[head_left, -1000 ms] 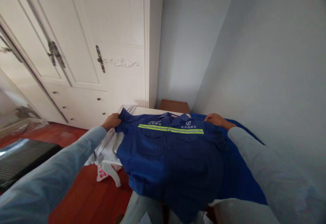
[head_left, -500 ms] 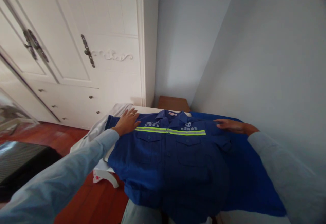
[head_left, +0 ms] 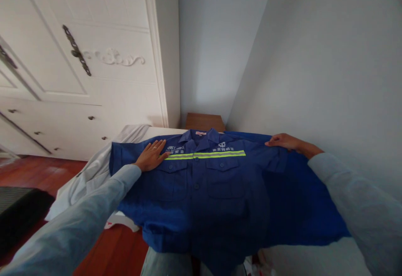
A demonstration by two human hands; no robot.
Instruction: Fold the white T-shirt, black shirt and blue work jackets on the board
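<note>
A blue work shirt with a yellow reflective stripe across the chest lies face up on a white table, its hem hanging over the near edge. My left hand rests flat on the shirt's left chest, fingers spread, next to the stripe. At the far right my right hand lies flat on the shirt's right shoulder and sleeve, close to the wall. Neither hand grips the cloth.
A white cloth drapes off the table's left side. A white wardrobe with metal handles stands at the left, a grey wall runs along the right. A small wooden stand sits behind the table. Red wooden floor lies at the left.
Both hands let go of the shirt's shoulders and now lie flat on it. The shirt has spread out on the table. The view has shifted, so the wardrobe sits further left.
</note>
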